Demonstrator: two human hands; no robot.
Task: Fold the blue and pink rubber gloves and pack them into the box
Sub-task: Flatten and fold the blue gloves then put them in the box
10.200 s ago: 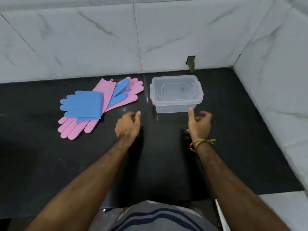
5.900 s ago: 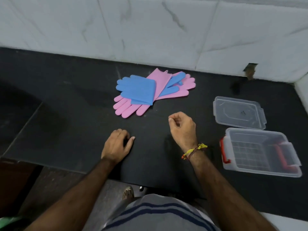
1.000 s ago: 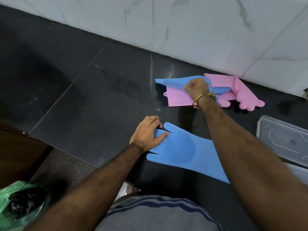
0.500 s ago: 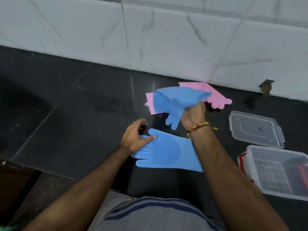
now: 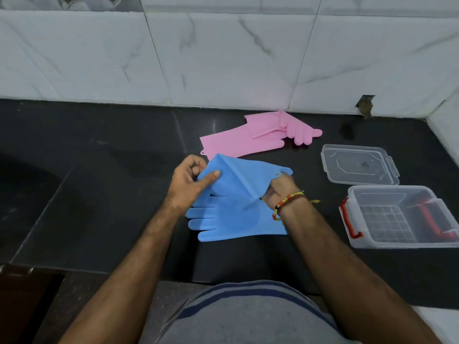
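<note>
Centre frame, one glove (image 5: 238, 224) lies flat on the counter (image 5: 99, 194), fingers to the left, and a second glove (image 5: 248, 180) is held over it between the left hand (image 5: 188, 182) and the right hand (image 5: 278, 192). Behind them, toward the wall (image 5: 223, 58), two more gloves (image 5: 248, 140) lie overlapped. At the right edge sits the box (image 5: 402, 217), with its lid (image 5: 357, 165) just behind it, apart from the gloves.

Bare forearms, beaded wrist thread (image 5: 288, 202), grey blue-striped shirt (image 5: 248, 316).
</note>
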